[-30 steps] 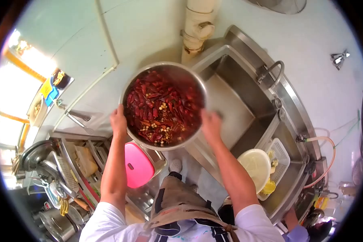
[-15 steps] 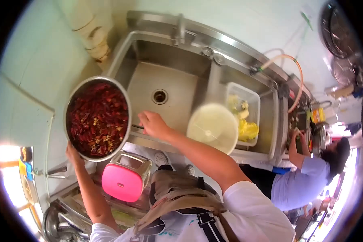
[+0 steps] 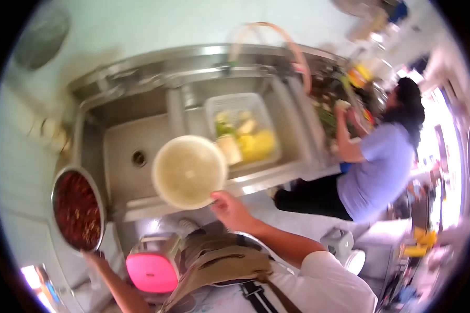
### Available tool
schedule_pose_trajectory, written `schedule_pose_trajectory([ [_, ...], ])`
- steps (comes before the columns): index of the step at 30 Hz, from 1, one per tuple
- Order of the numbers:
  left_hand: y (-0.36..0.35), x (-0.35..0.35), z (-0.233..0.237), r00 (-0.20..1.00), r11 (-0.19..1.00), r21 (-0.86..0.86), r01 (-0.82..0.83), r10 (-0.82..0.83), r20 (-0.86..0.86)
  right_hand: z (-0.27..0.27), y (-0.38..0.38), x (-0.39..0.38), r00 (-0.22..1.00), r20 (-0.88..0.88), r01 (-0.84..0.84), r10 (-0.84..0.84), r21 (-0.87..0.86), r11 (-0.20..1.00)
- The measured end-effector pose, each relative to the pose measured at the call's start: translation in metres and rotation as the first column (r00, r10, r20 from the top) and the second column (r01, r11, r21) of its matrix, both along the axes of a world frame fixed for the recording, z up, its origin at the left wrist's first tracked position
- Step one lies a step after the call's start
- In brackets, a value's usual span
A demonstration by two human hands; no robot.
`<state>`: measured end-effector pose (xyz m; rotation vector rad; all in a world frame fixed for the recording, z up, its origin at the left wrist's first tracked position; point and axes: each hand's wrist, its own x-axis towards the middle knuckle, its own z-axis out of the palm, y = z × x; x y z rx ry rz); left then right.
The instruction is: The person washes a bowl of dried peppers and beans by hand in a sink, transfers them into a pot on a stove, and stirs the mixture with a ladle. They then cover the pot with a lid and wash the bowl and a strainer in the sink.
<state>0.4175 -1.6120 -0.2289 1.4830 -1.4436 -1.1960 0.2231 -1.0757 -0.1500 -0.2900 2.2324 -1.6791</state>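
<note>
My left hand (image 3: 93, 256) grips the lower rim of a round metal bowl (image 3: 101, 208) and holds it left of the sink. Dried red chilies (image 3: 77, 201) with pale seeds fill the bowl. My right hand (image 3: 230, 210) is closed in a pinch beside the lower right rim of a white round tub (image 3: 189, 172). A small dark bit shows at its fingertips, but I cannot tell what it is. The tub overlaps the divider and front edge of the steel double sink (image 3: 141, 209).
A clear plastic basket (image 3: 210, 107) with yellow and pale vegetables sits in the right basin. A pink-lidded bin (image 3: 151, 272) stands below on the floor. At right, a person (image 3: 378, 167) works at the adjoining counter. An orange hose (image 3: 292, 44) arches behind the sink.
My view has swung right. My right hand has moved away from the chili bowl to the white tub's rim. My left hand still holds the bowl, now lower and further left in view.
</note>
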Motion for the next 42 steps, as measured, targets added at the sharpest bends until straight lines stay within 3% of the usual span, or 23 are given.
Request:
schedule_pose_trajectory([
  [1, 0.010, -0.005, 0.001, 0.999, 1.000, -0.021, 0.003, -0.002, 0.051, -0.010, 0.019, 0.006, 0.997, -0.073, 0.035, -0.037, -0.025, 0.999],
  [5, 0.054, -0.014, 0.008, 0.961, 0.991, -0.095, 0.093, -0.064, 0.269, -0.005, 0.079, 0.033, 0.983, 0.085, 0.169, -0.164, -0.064, 0.983],
  [7, 0.088, -0.019, 0.008, 0.920, 0.975, -0.096, 0.198, -0.151, 0.362, -0.003, 0.113, 0.042, 0.981, 0.076, 0.184, -0.176, -0.121, 0.975],
  [11, 0.181, -0.028, 0.001, 0.733, 0.867, -0.019, 0.497, -0.408, 0.545, -0.014, 0.186, 0.057, 0.913, 0.334, 0.279, -0.233, -0.099, 0.955],
  [14, 0.261, -0.044, -0.005, 0.470, 0.664, 0.098, 0.742, -0.618, 0.630, -0.010, 0.230, 0.074, 0.833, 0.374, 0.461, -0.407, -0.064, 0.885],
  [18, 0.370, -0.080, -0.001, 0.050, 0.196, 0.171, 0.966, -0.785, 0.617, -0.004, 0.271, 0.099, 0.677, 0.489, 0.586, -0.550, 0.094, 0.805],
  [21, 0.472, -0.131, 0.039, -0.084, -0.011, 0.522, 0.853, -0.990, 0.117, -0.020, 0.306, 0.153, 0.653, 0.419, 0.620, -0.631, 0.183, 0.763],
  [22, 0.497, -0.145, 0.046, -0.172, -0.109, 0.525, 0.844, -0.982, 0.073, -0.043, 0.319, 0.183, 0.668, 0.346, 0.640, -0.659, 0.184, 0.746],
  [23, 0.519, -0.158, 0.052, -0.260, -0.203, 0.518, 0.831, -0.965, 0.039, -0.071, 0.336, 0.214, 0.739, 0.220, 0.544, -0.637, 0.361, 0.757],
  [24, 0.541, -0.164, 0.055, -0.271, -0.243, 0.471, 0.848, -0.963, -0.009, -0.080, 0.345, 0.239, 0.681, 0.309, 0.504, -0.664, 0.459, 0.731],
  [26, 0.579, -0.175, 0.056, -0.313, -0.321, 0.358, 0.877, -0.946, -0.082, -0.093, 0.364, 0.285, 0.335, 0.610, 0.563, -0.718, 0.482, 0.671],
  [27, 0.590, -0.181, 0.052, -0.354, -0.366, 0.411, 0.835, -0.929, -0.108, -0.130, 0.373, 0.322, 0.213, 0.663, 0.607, -0.717, 0.486, 0.629],
  [28, 0.600, -0.182, 0.045, -0.394, -0.411, 0.459, 0.788, -0.909, -0.137, -0.069, 0.373, 0.306, 0.118, 0.735, 0.490, -0.668, 0.542, 0.683],
  [29, 0.616, -0.186, 0.040, -0.433, -0.456, 0.501, 0.736, -0.885, -0.170, -0.091, 0.379, 0.328, 0.054, 0.822, 0.586, -0.566, 0.433, 0.685],
  [31, 0.640, -0.197, 0.027, -0.667, -0.525, 0.518, 0.675, -0.734, 0.126, -0.157, 0.385, 0.384, -0.002, 0.925, 0.753, -0.379, 0.251, 0.609],
  [33, 0.618, -0.204, -0.063, -0.842, -0.674, 0.546, 0.498, -0.223, 0.492, -0.239, 0.392, 0.431, -0.021, 0.974, 0.869, -0.224, 0.129, 0.477],
  [34, 0.613, -0.207, -0.094, -0.730, -0.760, 0.591, 0.269, 0.240, 0.640, -0.215, 0.415, 0.420, -0.070, 0.965, 0.838, -0.253, 0.195, 0.509],
  [35, 0.597, -0.197, -0.115, -0.778, -0.684, 0.669, 0.291, 0.238, 0.581, -0.194, 0.444, 0.404, -0.117, 0.954, 0.804, -0.276, 0.254, 0.538],
  [37, 0.615, -0.173, -0.085, -0.840, -0.502, 0.742, 0.444, 0.054, 0.540, -0.194, 0.508, 0.402, 0.106, 0.810, 0.582, -0.577, 0.419, 0.696],
  [38, 0.627, -0.161, -0.074, -0.831, -0.440, 0.747, 0.499, 0.003, 0.557, -0.194, 0.540, 0.401, 0.214, 0.697, 0.443, -0.684, 0.554, 0.704],
  [40, 0.656, -0.132, -0.054, -0.803, -0.377, 0.740, 0.557, -0.018, 0.595, -0.252, 0.624, 0.403, 0.090, 0.648, 0.589, -0.757, 0.578, 0.565],
  [41, 0.668, -0.119, -0.047, -0.788, -0.365, 0.735, 0.571, 0.008, 0.616, -0.255, 0.664, 0.397, 0.146, 0.383, 0.641, -0.912, 0.665, 0.382],
  [42, 0.680, -0.110, -0.041, -0.771, -0.383, 0.729, 0.568, 0.063, 0.634, -0.235, 0.718, 0.371, 0.046, 0.464, 0.767, -0.885, 0.551, 0.329],
])
